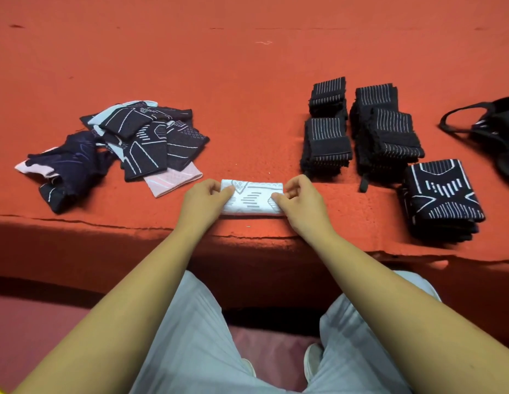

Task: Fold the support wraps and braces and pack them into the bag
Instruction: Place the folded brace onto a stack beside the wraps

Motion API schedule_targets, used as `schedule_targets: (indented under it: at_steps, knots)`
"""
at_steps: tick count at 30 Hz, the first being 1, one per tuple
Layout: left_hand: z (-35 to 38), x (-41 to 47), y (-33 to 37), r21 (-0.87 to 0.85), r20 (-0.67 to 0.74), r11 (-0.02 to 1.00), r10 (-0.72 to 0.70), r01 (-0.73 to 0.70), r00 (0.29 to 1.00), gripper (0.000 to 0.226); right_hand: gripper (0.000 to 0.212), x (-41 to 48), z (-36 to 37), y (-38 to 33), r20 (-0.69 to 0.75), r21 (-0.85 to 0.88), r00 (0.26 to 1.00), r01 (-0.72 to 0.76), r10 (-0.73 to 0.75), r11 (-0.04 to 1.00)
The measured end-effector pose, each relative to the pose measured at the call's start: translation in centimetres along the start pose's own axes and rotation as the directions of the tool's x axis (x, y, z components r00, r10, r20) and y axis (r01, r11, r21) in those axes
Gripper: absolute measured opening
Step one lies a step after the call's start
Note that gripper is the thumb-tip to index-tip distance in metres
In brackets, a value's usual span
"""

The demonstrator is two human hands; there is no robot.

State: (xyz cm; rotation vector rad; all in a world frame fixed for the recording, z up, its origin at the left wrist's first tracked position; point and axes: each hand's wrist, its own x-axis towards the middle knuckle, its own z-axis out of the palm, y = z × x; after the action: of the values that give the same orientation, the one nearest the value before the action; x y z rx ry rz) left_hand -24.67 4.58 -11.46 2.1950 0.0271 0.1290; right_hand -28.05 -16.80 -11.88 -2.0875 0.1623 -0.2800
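White wrap (253,199) being held at the front edge of the red table (247,81)
The left hand (203,200) is pinching its left end with curled fingers and thumb, and the right hand (298,200) is pinching its right end the same way.
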Motion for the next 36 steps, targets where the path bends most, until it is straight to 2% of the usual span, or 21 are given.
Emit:
schedule_targets:
  at_steps: [7,10,12,15,17,19,21,23,26,28,32,34,36]
  knots:
    - [0.8,0.1,0.9,0.200,-0.070,0.977,-0.057,0.070,0.996,0.030,0.015,-0.2,0.6,-0.1,-0.040,-0.115,0.997,0.054,-0.059,0.992]
    - [1.1,0.2,1.2,0.249,-0.013,0.963,-0.102,0.102,0.995,0.035,0.013,-0.4,0.5,-0.1,-0.036,-0.099,0.997,0.058,-0.062,0.993]
    - [1.0,0.1,1.4,0.166,0.015,0.982,-0.093,0.089,0.996,0.032,0.012,-0.5,0.4,-0.2,-0.023,-0.091,0.998,0.049,-0.051,0.995]
    - [1.0,-0.7,1.9,-0.116,0.004,0.993,0.028,-0.028,1.000,0.017,0.013,-0.8,-0.3,-0.5,0.016,-0.066,0.999,0.039,-0.038,0.997]
    - [0.9,-1.3,2.4,-0.351,0.051,0.935,0.074,-0.051,0.996,0.015,0.015,-0.8,-1.1,-0.6,0.051,-0.069,0.997,0.065,-0.062,0.996]
    - [0.7,-1.6,3.5,-0.544,0.131,0.839,0.093,-0.007,0.987,0.018,0.017,-0.9,-2.2,-0.7,0.028,-0.115,0.991,0.134,-0.131,0.984]
    - [0.6,-1.6,5.0,-0.587,0.178,0.810,0.151,-0.018,0.972,0.020,0.021,-1.1,-3.8,-1.1,-0.035,-0.118,0.974,0.217,-0.222,0.969]
    - [0.6,-1.4,6.7,-0.612,0.257,0.790,0.224,-0.021,0.940,0.020,0.029,-1.3,-5.2,-1.4,-0.037,-0.112,0.962,0.266,-0.272,0.957]
    - [1.1,-1.1,9.0,-0.652,0.414,0.757,0.311,0.041,0.855,0.023,0.046,-1.8,-6.6,-1.6,0.093,0.002,0.981,0.170,-0.169,0.986]
    - [2.3,-0.9,10.3,-0.639,0.454,0.767,0.314,0.060,0.834,0.024,0.056,-2.2,-7.4,-1.4,0.132,0.102,0.985,0.098,-0.111,0.990]
    - [5.6,-1.2,12.0,-0.641,0.400,0.762,0.226,0.095,0.888,0.030,0.044,-3.0,-8.9,-0.5,0.014,0.102,0.998,0.059,-0.060,0.993]
    - [7.6,-1.7,12.4,-0.653,0.343,0.742,0.110,0.152,0.933,0.033,0.037,-3.2,-9.2,0.2,-0.065,0.050,0.998,0.031,-0.028,0.998]
    - [9.4,-2.4,12.9,-0.637,0.346,0.733,-0.004,0.238,0.938,0.029,0.022,-3.5,-9.3,0.8,-0.178,0.048,0.984,-0.017,0.026,0.999]
